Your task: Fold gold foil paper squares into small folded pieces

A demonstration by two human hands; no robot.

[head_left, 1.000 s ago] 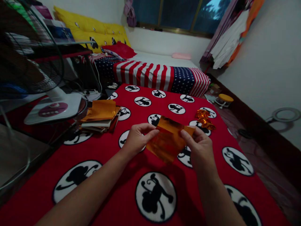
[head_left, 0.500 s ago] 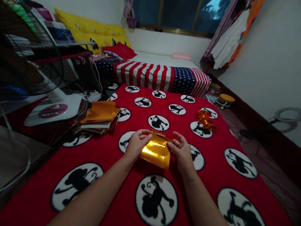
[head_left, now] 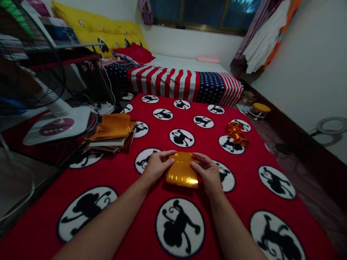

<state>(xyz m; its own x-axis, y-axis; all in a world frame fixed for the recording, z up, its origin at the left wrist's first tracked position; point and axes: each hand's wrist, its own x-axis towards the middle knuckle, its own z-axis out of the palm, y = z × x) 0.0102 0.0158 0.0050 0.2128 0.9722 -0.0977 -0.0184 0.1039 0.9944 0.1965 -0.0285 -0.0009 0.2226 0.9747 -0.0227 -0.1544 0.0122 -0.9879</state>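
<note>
**Head view: gold foil sheet pinched two-handed**

Left hand grips the left edge, thumb on top; right hand grips the right edge likewise. Sheet is creased crosswise, low over the red monkey-print cloth; can't tell if touching. Crumpled orange foil pieces on cloth, far right. Foil-and-paper stack left, near fan base.
</note>
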